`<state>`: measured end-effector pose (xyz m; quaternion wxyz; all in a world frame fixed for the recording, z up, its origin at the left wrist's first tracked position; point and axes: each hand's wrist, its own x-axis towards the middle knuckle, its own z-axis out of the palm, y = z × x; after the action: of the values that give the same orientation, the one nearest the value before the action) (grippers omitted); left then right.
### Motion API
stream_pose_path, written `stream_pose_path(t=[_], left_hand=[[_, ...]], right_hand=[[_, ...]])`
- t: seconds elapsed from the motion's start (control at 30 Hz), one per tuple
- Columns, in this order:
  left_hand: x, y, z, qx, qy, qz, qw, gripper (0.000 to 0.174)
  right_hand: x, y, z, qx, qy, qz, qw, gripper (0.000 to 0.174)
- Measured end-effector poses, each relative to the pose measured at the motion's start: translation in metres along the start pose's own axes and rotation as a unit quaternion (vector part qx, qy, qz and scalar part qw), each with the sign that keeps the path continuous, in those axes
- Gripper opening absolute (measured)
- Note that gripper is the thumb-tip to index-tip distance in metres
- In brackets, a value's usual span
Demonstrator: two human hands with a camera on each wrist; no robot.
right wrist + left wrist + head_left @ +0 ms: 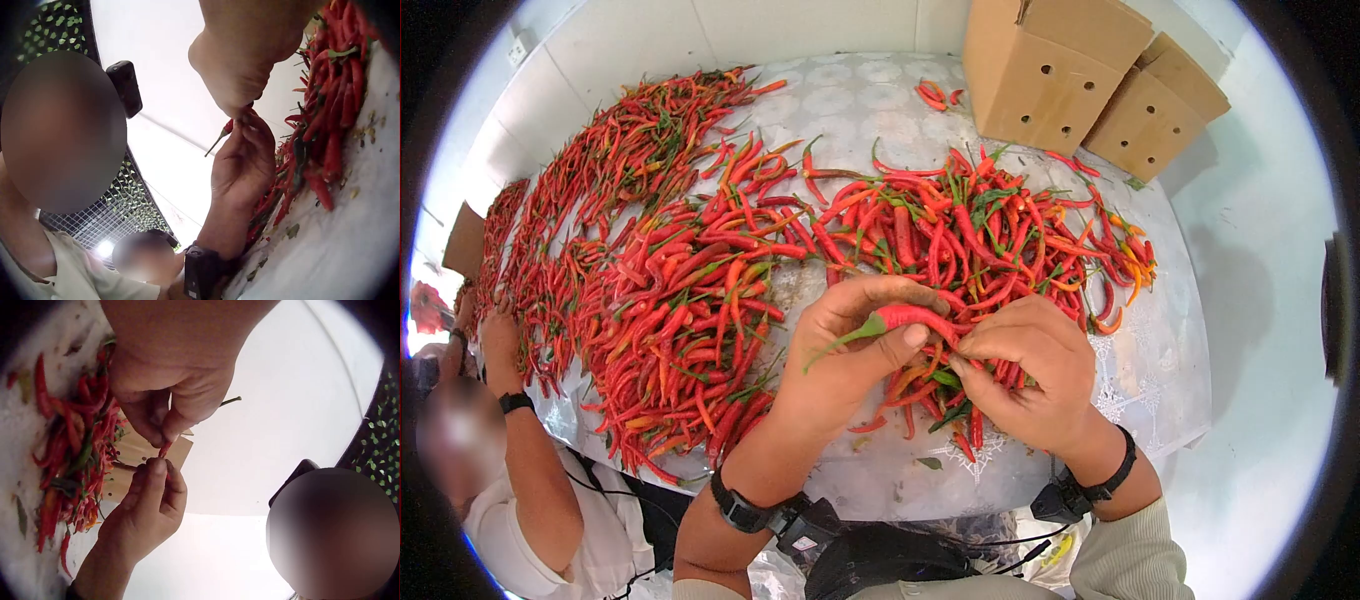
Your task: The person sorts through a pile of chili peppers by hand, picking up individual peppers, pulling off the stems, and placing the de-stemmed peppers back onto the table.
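A red chili pepper (915,318) with a long green stem is held up over the near edge of a chili pile (945,235). My left hand (832,345) pinches it near the stem end, thumb below and fingers above. At its other end, my right hand (1040,375) pinches the tip between thumb and forefinger. In the left wrist view a short red part of the chili (165,449) shows between the two hands. The right wrist view has its stem end (229,127) sticking out past my left hand (240,165).
A larger heap of chilies (670,320) spreads over the left of the table, which has a pale patterned cover (1160,350). Two cardboard boxes (1050,85) with round holes stand at the back right. Another person's hand (500,340) is at the heap's far left.
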<state>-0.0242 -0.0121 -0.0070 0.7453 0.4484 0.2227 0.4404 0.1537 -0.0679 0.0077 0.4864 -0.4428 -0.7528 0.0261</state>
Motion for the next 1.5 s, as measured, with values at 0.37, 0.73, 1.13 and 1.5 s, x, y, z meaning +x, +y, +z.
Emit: stream_pose_path(t=[0.37, 0.73, 1.13, 1.5], left_hand=[[0.0, -0.008, -0.002, 0.043, -0.042, 0.033, 0.998, 0.027], [0.002, -0.006, -0.003, 0.152, 0.033, 0.059, 0.986, 0.021], [0.004, 0.0, -0.007, 0.125, 0.095, -0.002, 0.988, 0.013], [0.003, 0.002, -0.008, 0.086, 0.1, -0.011, 0.991, 0.009]], right_hand=[[0.001, -0.001, 0.0, -0.02, -0.046, 0.062, 0.997, 0.02], [0.002, 0.012, -0.015, 0.009, 0.095, 0.196, 0.976, 0.019], [0.17, -0.01, -0.152, -0.145, 0.503, -0.107, 0.845, 0.022], [0.14, 0.083, -0.073, -0.381, 0.106, 0.069, 0.916, 0.027]])
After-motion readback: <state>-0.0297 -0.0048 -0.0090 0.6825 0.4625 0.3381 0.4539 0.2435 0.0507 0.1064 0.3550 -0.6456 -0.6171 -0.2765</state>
